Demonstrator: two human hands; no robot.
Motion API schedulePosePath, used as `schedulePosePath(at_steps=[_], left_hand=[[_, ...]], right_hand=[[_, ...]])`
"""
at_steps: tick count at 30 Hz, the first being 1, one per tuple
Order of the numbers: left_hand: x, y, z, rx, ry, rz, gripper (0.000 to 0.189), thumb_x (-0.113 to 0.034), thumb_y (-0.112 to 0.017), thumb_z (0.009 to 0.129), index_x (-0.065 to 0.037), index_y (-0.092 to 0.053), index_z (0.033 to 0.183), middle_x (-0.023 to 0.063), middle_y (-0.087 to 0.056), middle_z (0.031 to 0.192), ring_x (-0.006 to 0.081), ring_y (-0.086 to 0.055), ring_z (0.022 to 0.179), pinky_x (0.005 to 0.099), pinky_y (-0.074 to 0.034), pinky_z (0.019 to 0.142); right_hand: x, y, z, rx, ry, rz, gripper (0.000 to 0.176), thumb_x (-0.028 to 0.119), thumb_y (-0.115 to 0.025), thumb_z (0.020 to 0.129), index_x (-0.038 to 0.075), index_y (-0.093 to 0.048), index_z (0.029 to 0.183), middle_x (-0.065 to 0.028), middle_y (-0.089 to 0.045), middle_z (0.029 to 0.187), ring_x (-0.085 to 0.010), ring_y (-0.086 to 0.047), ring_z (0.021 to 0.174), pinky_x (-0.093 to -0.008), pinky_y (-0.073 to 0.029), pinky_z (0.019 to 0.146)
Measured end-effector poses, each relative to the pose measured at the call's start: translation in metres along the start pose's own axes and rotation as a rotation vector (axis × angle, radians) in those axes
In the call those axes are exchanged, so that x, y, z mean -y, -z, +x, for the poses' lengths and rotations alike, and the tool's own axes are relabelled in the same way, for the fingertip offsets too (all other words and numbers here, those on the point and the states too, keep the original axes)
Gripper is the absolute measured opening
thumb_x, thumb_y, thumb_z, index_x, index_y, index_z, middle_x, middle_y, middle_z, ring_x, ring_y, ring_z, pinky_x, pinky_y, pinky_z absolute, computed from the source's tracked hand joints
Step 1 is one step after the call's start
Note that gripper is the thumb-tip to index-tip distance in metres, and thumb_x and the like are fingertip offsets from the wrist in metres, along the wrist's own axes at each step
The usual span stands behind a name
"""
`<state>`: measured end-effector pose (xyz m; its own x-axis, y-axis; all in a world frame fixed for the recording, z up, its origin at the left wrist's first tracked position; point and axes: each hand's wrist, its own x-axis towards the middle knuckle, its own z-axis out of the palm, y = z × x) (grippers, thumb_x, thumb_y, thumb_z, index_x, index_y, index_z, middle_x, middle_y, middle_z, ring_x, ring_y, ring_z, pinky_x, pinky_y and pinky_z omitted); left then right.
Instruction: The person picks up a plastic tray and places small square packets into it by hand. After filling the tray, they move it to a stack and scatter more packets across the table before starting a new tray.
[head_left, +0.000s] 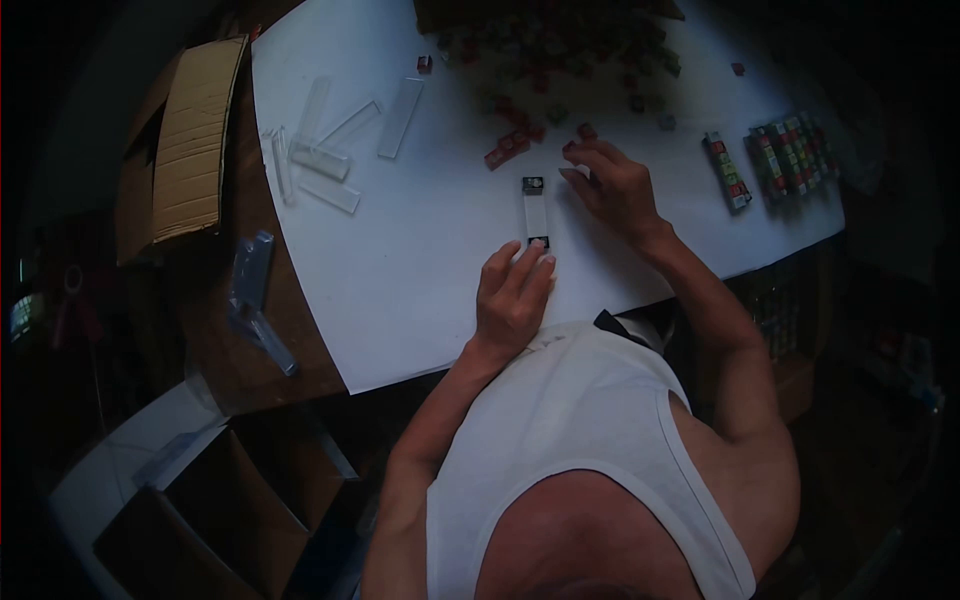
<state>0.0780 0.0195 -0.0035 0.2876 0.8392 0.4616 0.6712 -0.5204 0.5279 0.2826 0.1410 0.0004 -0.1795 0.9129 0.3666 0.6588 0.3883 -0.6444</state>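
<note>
A narrow clear plastic case point(536, 213) lies lengthwise on the white table in front of me. One small dark block point(533, 184) sits at its far end and another dark block point(540, 242) at its near end. My left hand point(513, 300) rests palm down with fingers apart, its fingertips touching the near end of the case. Just right of the case, my right hand point(617, 192) reaches forward, thumb and index finger apart. Its index fingertip is at a small red block point(570, 147). A short row of red blocks point(507, 149) lies to its left.
A dark heap of small blocks point(560, 50) covers the table's far side. Several clear cases point(321, 160) lie on the left, beside a cardboard box point(200, 140). Filled cases point(795, 155) stand grouped on the right, with one filled case point(727, 172) apart. Clear plastic pieces point(255, 290) lie at the left.
</note>
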Motion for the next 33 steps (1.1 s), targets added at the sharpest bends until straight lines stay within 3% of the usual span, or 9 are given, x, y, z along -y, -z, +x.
schedulePosePath(at_steps=[4, 7, 10, 16, 19, 22, 26, 30, 33], left_hand=[[-0.001, 0.001, 0.005, 0.080, -0.002, 0.091, 0.024, -0.006, -0.081, 0.084, 0.000, -0.077, 0.106, 0.0101, -0.073, 0.123, 0.0342, -0.060, 0.125, 0.0422, -0.055, 0.099], [0.008, -0.005, -0.003, 0.058, -0.019, 0.053, 0.021, -0.006, -0.081, 0.085, -0.001, -0.078, 0.105, 0.0099, -0.074, 0.121, 0.0339, -0.061, 0.124, 0.0424, -0.056, 0.098], [0.008, -0.007, -0.006, 0.043, -0.027, 0.024, 0.018, -0.004, -0.080, 0.085, -0.002, -0.079, 0.103, 0.0096, -0.075, 0.116, 0.0330, -0.062, 0.123, 0.0424, -0.057, 0.098], [0.008, -0.008, -0.005, 0.037, -0.014, -0.007, 0.016, -0.004, -0.081, 0.084, -0.003, -0.079, 0.100, 0.0094, -0.076, 0.115, 0.0332, -0.062, 0.123, 0.0427, -0.058, 0.098], [0.011, -0.011, -0.006, 0.015, -0.003, -0.009, 0.017, -0.004, -0.082, 0.084, -0.003, -0.079, 0.100, 0.0098, -0.075, 0.117, 0.0342, -0.060, 0.124, 0.0428, -0.058, 0.098], [0.010, -0.009, -0.005, 0.014, 0.012, 0.019, 0.017, -0.006, -0.083, 0.083, -0.005, -0.079, 0.099, 0.0109, -0.073, 0.125, 0.0358, -0.058, 0.128, 0.0437, -0.055, 0.100], [0.006, -0.005, -0.003, 0.002, 0.060, 0.031, 0.016, -0.009, -0.084, 0.082, -0.009, -0.080, 0.098, 0.0126, -0.067, 0.138, 0.0384, -0.053, 0.134, 0.0464, -0.050, 0.105], [0.009, -0.006, -0.006, 0.021, 0.039, 0.066, 0.015, -0.010, -0.084, 0.082, -0.010, -0.080, 0.097, 0.0125, -0.066, 0.140, 0.0388, -0.053, 0.135, 0.0471, -0.049, 0.106], [0.011, -0.007, -0.005, 0.053, 0.031, 0.070, 0.015, -0.010, -0.084, 0.083, -0.009, -0.080, 0.097, 0.0124, -0.066, 0.139, 0.0385, -0.054, 0.134, 0.0471, -0.049, 0.106]], right_hand=[[-0.025, -0.005, 0.012, -0.040, 0.150, -0.164, 0.017, 0.010, -0.082, 0.086, 0.007, -0.073, 0.100, -0.0090, -0.074, 0.099, -0.0231, -0.074, 0.073, -0.0338, -0.059, 0.063], [-0.011, -0.003, 0.001, 0.118, 0.105, 0.057, 0.014, 0.011, -0.082, 0.086, 0.007, -0.074, 0.097, -0.0089, -0.074, 0.100, -0.0242, -0.074, 0.076, -0.0348, -0.060, 0.065], [0.003, -0.013, -0.012, 0.267, 0.298, 0.139, 0.013, 0.013, -0.082, 0.085, 0.008, -0.075, 0.094, -0.0089, -0.074, 0.102, -0.0245, -0.074, 0.077, -0.0349, -0.060, 0.065], [-0.005, -0.017, 0.007, 0.153, 0.171, 0.115, 0.013, 0.015, -0.082, 0.085, 0.008, -0.077, 0.095, -0.0086, -0.074, 0.099, -0.0255, -0.074, 0.080, -0.0341, -0.060, 0.065], [-0.032, -0.005, 0.022, -0.107, 0.073, -0.179, 0.014, 0.016, -0.082, 0.086, 0.009, -0.077, 0.097, -0.0078, -0.073, 0.096, -0.0252, -0.074, 0.078, -0.0342, -0.059, 0.065], [-0.051, 0.003, 0.024, -0.031, 0.094, -0.230, 0.015, 0.014, -0.083, 0.085, 0.009, -0.077, 0.098, -0.0071, -0.074, 0.095, -0.0237, -0.074, 0.076, -0.0336, -0.060, 0.065], [-0.009, 0.009, -0.006, 0.198, 0.162, 0.108, 0.018, 0.010, -0.085, 0.081, 0.008, -0.077, 0.097, -0.0065, -0.075, 0.097, -0.0226, -0.075, 0.078, -0.0321, -0.062, 0.066], [0.009, -0.007, -0.030, 0.322, 0.361, 0.204, 0.017, 0.009, -0.086, 0.080, 0.006, -0.077, 0.094, -0.0076, -0.075, 0.098, -0.0230, -0.075, 0.079, -0.0315, -0.062, 0.067], [0.012, -0.011, -0.033, 0.354, 0.352, 0.230, 0.012, 0.009, -0.084, 0.082, 0.005, -0.077, 0.092, -0.0085, -0.075, 0.099, -0.0241, -0.075, 0.080, -0.0328, -0.062, 0.068]])
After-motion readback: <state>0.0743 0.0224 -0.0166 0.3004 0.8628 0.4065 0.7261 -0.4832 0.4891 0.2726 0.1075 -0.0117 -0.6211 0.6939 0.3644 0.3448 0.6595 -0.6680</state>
